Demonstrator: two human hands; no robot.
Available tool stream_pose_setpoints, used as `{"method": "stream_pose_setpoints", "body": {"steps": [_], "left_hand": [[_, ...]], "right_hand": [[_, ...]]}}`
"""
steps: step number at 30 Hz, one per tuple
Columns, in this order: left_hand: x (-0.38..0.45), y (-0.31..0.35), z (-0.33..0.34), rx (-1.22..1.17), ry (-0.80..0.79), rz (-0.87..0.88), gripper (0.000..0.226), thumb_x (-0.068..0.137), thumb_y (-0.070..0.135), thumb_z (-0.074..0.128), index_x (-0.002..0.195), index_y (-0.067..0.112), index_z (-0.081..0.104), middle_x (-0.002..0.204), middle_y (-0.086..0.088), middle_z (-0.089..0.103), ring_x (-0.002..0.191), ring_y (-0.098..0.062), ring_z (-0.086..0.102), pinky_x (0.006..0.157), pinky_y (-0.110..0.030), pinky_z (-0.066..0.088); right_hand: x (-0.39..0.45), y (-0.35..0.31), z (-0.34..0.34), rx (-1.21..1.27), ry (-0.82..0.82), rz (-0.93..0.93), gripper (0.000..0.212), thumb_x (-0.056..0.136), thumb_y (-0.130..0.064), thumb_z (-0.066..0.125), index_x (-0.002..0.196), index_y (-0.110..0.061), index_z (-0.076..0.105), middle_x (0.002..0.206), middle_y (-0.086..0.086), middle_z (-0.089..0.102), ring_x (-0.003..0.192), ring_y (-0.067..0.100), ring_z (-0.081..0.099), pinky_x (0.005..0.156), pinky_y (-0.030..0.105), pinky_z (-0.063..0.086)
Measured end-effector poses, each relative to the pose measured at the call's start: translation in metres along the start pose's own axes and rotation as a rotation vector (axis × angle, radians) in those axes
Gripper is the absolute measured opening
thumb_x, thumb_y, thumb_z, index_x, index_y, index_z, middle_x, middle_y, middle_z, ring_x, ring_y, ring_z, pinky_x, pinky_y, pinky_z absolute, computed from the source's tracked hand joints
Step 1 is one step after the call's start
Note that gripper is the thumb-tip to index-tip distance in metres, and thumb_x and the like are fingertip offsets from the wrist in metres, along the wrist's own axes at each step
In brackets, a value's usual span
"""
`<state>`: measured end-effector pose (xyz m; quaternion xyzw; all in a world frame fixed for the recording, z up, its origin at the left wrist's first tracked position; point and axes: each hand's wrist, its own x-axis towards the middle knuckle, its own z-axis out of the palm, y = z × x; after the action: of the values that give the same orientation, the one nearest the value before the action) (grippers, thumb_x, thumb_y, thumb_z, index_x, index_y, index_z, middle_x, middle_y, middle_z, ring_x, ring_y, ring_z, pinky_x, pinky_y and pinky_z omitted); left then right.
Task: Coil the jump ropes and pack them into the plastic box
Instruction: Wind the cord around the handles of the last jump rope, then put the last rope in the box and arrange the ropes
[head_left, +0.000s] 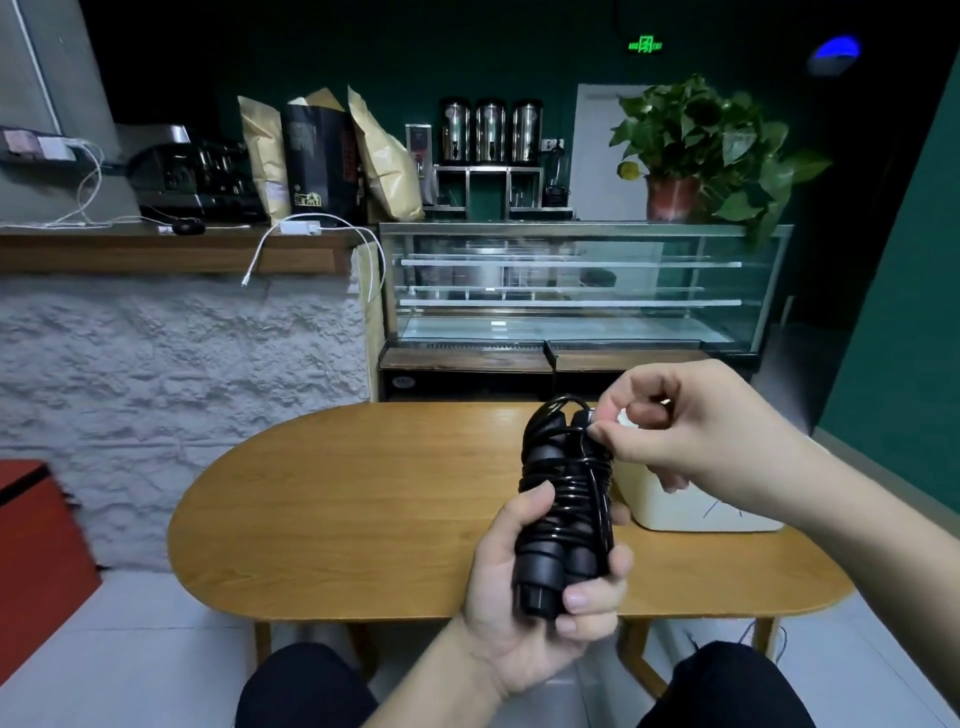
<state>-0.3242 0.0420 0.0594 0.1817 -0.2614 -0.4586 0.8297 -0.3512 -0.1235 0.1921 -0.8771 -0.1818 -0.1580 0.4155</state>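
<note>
I am seeing the black jump rope (566, 499) being held upright above the wooden tabletop (337, 509), its cord wound round the two handles. My left hand (540, 597) is gripping the lower handles, fingers (587, 597) curled round them. My right hand (696, 441) is pinching the cord near the top, though the pinch looks partly hidden. The white plastic box (675, 509) is standing on the tabletop just behind the rope, under my right wrist.
</note>
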Motion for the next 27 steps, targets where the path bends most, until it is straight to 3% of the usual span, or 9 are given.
{"method": "stream_pose_setpoints", "body": {"steps": [4, 7, 9, 12, 14, 16, 19, 24, 27], "left_hand": [[0.013, 0.014, -0.013, 0.028, 0.146, -0.091, 0.054, 0.085, 0.045, 0.073, 0.120, 0.009, 0.053, 0.087, -0.016, 0.060, 0.047, -0.012, 0.049, 0.037, -0.017, 0.034], [0.023, 0.023, -0.020, 0.168, 0.266, -0.146, 0.054, 0.079, 0.046, 0.077, 0.114, 0.011, 0.055, 0.083, -0.013, 0.057, 0.044, -0.011, 0.044, 0.036, -0.017, 0.029], [0.034, 0.024, -0.026, 0.203, 0.310, -0.189, 0.054, 0.078, 0.046, 0.078, 0.114, 0.013, 0.057, 0.081, -0.011, 0.054, 0.045, -0.011, 0.041, 0.037, -0.018, 0.028], [0.045, 0.030, -0.032, 0.200, 0.335, -0.231, 0.057, 0.077, 0.044, 0.078, 0.118, 0.013, 0.053, 0.080, -0.010, 0.053, 0.046, -0.012, 0.042, 0.036, -0.019, 0.030], [0.057, 0.038, -0.037, 0.217, 0.341, -0.240, 0.063, 0.075, 0.043, 0.081, 0.119, 0.012, 0.051, 0.080, -0.011, 0.053, 0.046, -0.013, 0.042, 0.037, -0.019, 0.032], [0.071, 0.041, -0.041, 0.231, 0.324, -0.222, 0.065, 0.072, 0.043, 0.084, 0.119, 0.011, 0.054, 0.082, -0.013, 0.055, 0.048, -0.015, 0.045, 0.038, -0.020, 0.034], [0.098, 0.046, -0.047, 0.257, 0.315, -0.174, 0.060, 0.071, 0.045, 0.084, 0.114, 0.008, 0.065, 0.086, -0.019, 0.060, 0.058, -0.023, 0.055, 0.043, -0.024, 0.042], [0.158, 0.060, -0.057, 0.413, 0.408, -0.032, 0.047, 0.076, 0.045, 0.075, 0.108, 0.010, 0.075, 0.101, -0.015, 0.067, 0.079, -0.023, 0.064, 0.065, -0.033, 0.053], [0.200, 0.068, -0.068, 0.493, 0.386, -0.011, 0.034, 0.088, 0.036, 0.066, 0.112, 0.014, 0.077, 0.116, -0.010, 0.071, 0.100, -0.022, 0.070, 0.092, -0.034, 0.055]], "right_hand": [[0.018, 0.013, -0.006, -0.351, -0.161, -0.207, 0.011, 0.094, -0.023, 0.065, 0.085, -0.024, 0.059, 0.064, -0.015, 0.047, 0.056, 0.004, 0.051, 0.053, 0.013, 0.041], [0.033, 0.034, -0.007, -0.619, -0.230, -0.266, 0.013, 0.098, -0.023, 0.056, 0.095, -0.032, 0.048, 0.090, -0.017, 0.050, 0.078, 0.003, 0.052, 0.067, 0.016, 0.042], [0.039, 0.055, -0.003, -0.807, -0.229, -0.312, 0.024, 0.094, -0.016, 0.060, 0.101, -0.032, 0.044, 0.098, -0.013, 0.045, 0.070, 0.010, 0.052, 0.060, 0.029, 0.046], [0.046, 0.073, -0.002, -0.988, -0.192, -0.391, 0.037, 0.081, -0.008, 0.070, 0.101, -0.027, 0.046, 0.094, -0.009, 0.045, 0.052, 0.014, 0.043, 0.040, 0.030, 0.033], [0.051, 0.087, -0.009, -0.878, -0.153, -0.416, 0.020, 0.091, -0.018, 0.064, 0.103, -0.025, 0.049, 0.094, -0.011, 0.046, 0.055, 0.013, 0.044, 0.044, 0.032, 0.040], [0.056, 0.101, -0.021, -0.571, -0.096, -0.343, 0.007, 0.099, -0.033, 0.052, 0.102, -0.026, 0.053, 0.088, -0.015, 0.045, 0.067, 0.010, 0.049, 0.059, 0.027, 0.045], [0.058, 0.119, -0.038, -0.185, 0.045, -0.153, 0.010, 0.095, -0.033, 0.062, 0.096, -0.023, 0.060, 0.072, -0.008, 0.049, 0.062, 0.009, 0.051, 0.056, 0.016, 0.042], [0.063, 0.166, -0.058, 0.172, 0.189, 0.218, 0.024, 0.091, -0.044, 0.062, 0.093, -0.020, 0.064, 0.079, 0.011, 0.060, 0.062, 0.024, 0.063, 0.054, 0.034, 0.057], [0.073, 0.197, -0.063, 0.333, 0.201, 0.316, 0.037, 0.090, -0.046, 0.060, 0.103, -0.012, 0.066, 0.095, 0.016, 0.064, 0.080, 0.028, 0.069, 0.060, 0.039, 0.059]]}}
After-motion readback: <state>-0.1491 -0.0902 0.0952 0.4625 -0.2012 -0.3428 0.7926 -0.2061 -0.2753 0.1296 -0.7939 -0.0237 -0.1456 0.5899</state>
